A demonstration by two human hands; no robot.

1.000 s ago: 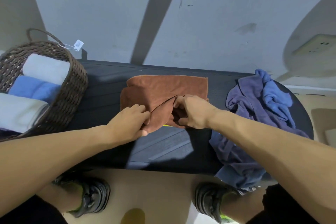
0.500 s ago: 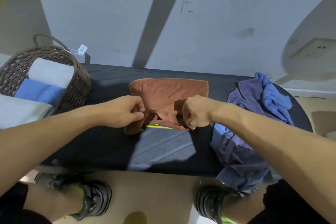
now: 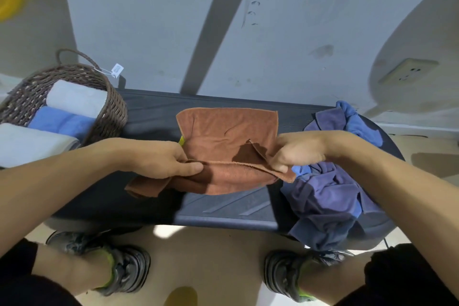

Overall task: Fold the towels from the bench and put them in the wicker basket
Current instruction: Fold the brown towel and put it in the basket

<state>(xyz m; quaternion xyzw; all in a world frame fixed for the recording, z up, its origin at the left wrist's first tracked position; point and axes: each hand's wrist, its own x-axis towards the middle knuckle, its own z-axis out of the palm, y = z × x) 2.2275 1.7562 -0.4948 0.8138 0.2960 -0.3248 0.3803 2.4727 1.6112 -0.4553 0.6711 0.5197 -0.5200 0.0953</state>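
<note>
Brown towel, soft, creased, half-folded.

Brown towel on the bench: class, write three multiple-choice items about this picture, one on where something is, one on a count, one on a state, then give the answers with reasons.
1. Where does the wicker basket stand?
A. at the left end of the bench
B. on the floor by the shoes
C. at the bench's right end

2. How many rolled towels show in the basket?
A. one
B. three
C. five

3. What is happening to the brown towel?
A. it lies untouched
B. it hangs from the wall
C. both hands hold its near edge

Answers:
1. A, since the basket sits on the bench's left end, opposite the pile of blue and purple towels.
2. B, as two grey rolls and one blue roll are visible.
3. C, because the left hand and right hand each pinch the near edge.
</note>
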